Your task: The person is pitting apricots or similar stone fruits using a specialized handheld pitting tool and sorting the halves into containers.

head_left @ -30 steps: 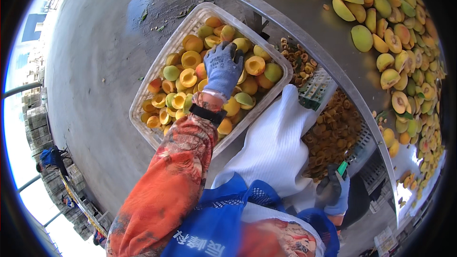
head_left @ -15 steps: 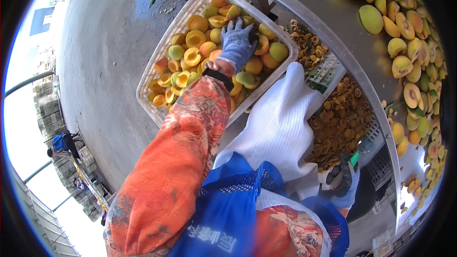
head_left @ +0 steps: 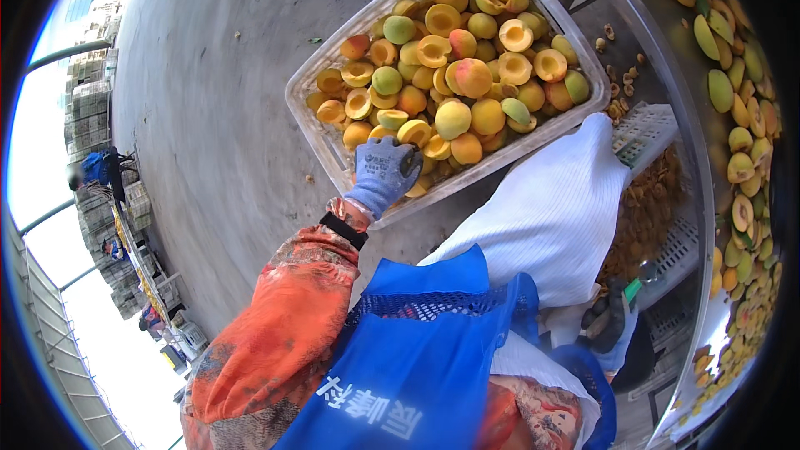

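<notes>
My left hand, in a grey-blue glove, lies over the near-left corner of a pale plastic crate. Its fingers are bent over the rim beside the fruit; the fingertips are hidden. Halved yellow stone fruit, some green or blushed red, heaps up in the crate, many cut faces showing empty pit hollows. At the lower right, my right hand, in a light blue glove with dark coating, is closed round a green-handled tool. The tool's metal end sticks out past the hand; its shape is unclear.
A metal table with a raised rim curves along my right, bearing many cut fruits. Below it stands a pale basket near brown fruit pits. A white ribbed sleeve covers my right arm. Far left, a person in blue works beside stacked crates.
My left hand has left the middle of the fruit heap for the crate's near-left corner. The view has shifted, so the crate appears farther right. My right hand keeps hold of the tool.
</notes>
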Demonstrator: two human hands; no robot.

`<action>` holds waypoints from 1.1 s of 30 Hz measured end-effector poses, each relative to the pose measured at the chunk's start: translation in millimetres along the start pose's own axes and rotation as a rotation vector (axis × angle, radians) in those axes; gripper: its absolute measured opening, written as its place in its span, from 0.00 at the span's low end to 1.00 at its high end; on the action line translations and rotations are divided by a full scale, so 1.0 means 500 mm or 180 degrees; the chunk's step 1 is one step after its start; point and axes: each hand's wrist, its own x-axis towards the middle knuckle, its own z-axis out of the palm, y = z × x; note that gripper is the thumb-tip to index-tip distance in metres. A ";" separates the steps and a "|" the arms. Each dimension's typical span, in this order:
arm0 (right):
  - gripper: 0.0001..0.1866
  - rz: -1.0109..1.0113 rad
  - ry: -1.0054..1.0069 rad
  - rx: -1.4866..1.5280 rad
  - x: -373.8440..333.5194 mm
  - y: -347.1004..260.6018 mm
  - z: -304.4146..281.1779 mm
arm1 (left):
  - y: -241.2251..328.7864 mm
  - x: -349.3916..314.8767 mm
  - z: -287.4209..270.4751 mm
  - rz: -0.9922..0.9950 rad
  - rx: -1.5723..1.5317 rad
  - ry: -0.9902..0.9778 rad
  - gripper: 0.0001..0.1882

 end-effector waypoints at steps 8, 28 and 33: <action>0.10 0.0319 0.0221 0.0161 -0.004 -0.030 0.027 | -0.010 0.082 0.050 0.0280 0.0204 -0.0261 0.09; 0.09 0.0389 0.0191 -0.0065 0.005 -0.074 -0.011 | 0.063 0.425 0.003 0.0419 0.0369 0.0902 0.26; 0.17 -0.1080 0.0338 -0.1796 -0.005 -0.115 -0.115 | 0.082 0.467 -0.058 0.0179 -0.0080 -0.0239 0.24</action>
